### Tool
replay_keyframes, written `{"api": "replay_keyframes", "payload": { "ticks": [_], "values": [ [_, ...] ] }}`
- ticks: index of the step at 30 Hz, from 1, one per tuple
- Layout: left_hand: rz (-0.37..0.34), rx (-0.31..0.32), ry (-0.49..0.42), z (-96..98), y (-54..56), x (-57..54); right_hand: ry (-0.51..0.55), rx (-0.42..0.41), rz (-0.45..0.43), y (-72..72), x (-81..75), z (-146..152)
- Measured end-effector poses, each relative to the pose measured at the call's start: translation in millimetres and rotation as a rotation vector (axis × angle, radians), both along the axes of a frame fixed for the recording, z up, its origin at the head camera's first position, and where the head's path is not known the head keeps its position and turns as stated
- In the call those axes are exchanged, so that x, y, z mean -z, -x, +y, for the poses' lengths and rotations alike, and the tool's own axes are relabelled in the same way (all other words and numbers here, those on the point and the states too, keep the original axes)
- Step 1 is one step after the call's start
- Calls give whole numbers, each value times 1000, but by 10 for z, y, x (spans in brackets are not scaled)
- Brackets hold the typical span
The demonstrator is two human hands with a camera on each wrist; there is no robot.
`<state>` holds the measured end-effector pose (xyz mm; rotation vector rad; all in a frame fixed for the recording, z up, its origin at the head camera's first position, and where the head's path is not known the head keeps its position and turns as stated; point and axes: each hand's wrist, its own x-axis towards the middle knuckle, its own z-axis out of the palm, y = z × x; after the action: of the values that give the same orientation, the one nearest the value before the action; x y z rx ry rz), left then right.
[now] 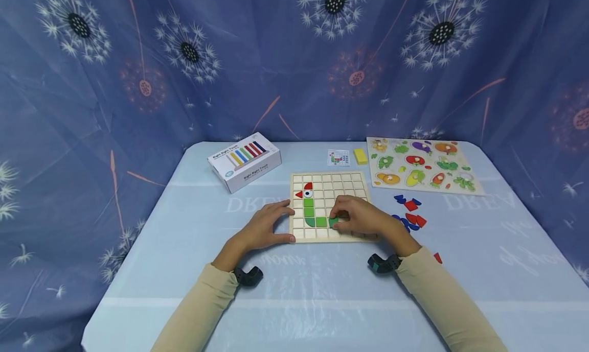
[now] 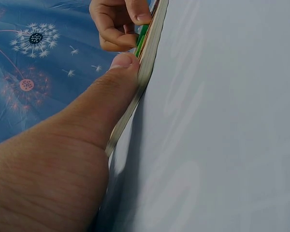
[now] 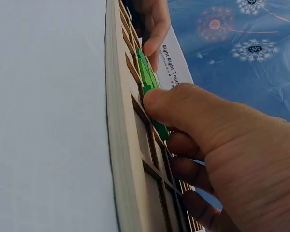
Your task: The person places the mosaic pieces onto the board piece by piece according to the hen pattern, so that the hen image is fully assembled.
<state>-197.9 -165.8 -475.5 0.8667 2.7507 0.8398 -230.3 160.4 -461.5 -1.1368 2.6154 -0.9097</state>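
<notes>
A wooden grid board (image 1: 336, 177) lies on the table, with flat tiles set in its left columns. Red tiles (image 1: 308, 186) and a white tile with an eye dot (image 1: 308, 194) sit above bright green square tiles (image 1: 309, 212), then a rounded dark green tile (image 1: 310, 222) at the bend. My right hand (image 1: 361, 215) pinches another dark green tile (image 3: 160, 129) between thumb and fingers, at the row's right end. My left hand (image 1: 264, 224) touches the board's left edge with loosely spread fingers, its thumb (image 2: 123, 63) at the near corner.
Blue and red tiles (image 1: 411, 205) lie scattered right of the board. Behind it are a small pattern card (image 1: 338, 157) and a yellow block (image 1: 361, 156). A white toy box (image 1: 245, 161) stands back left, a vegetable puzzle board (image 1: 423, 165) back right.
</notes>
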Motion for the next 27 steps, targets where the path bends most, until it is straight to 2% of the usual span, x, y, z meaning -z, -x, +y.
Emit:
{"api": "replay_keyframes", "payload": {
  "ticks": [9, 18, 27],
  "values": [
    [-7, 4, 6, -7, 12, -6, 52, 8, -36, -31, -21, -34],
    [6, 18, -3, -10, 19, -6, 40, 99, -106, -69, -18, -84],
    [9, 15, 4, -21, 2, -29, 38, 89, -71, -47, 11, -97]
  ]
}}
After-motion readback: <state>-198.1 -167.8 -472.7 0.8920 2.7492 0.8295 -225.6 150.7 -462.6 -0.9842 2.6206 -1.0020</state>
